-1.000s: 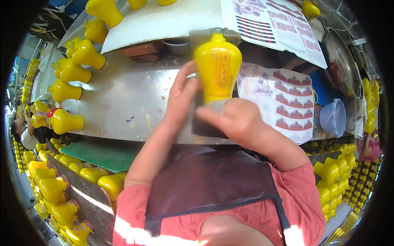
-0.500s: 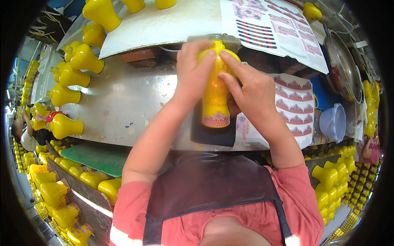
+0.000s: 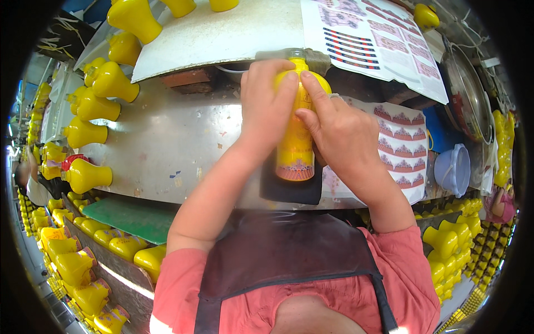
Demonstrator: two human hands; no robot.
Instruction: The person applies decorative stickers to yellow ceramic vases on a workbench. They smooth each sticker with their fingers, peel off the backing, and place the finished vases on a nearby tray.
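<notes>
A glossy yellow bottle (image 3: 295,147) lies on a dark pad (image 3: 289,192) at the table's near edge, its clear-rimmed neck pointing away from me. A purple-and-red patterned band (image 3: 295,170) circles its base end, and faint markings show along its body. My left hand (image 3: 266,97) is closed over the left side of the bottle's shoulder, thumb along the top. From the right, my right hand (image 3: 346,125) grips it too. Its index fingertip presses near the neck and its thumb rests on the body; the other fingers are mostly hidden.
Sheets of printed decals (image 3: 401,147) lie at the right, with another sheet (image 3: 356,42) on a raised white board (image 3: 222,39). Yellow bottles (image 3: 89,175) line the metal table's left side. A pale blue bucket (image 3: 453,170) stands right; a green board (image 3: 130,216) lies lower left.
Both hands stay on the bottle. The whole view has shifted slightly, so the table and bottle sit a little lower. Both hands' grip looks nearly the same.
</notes>
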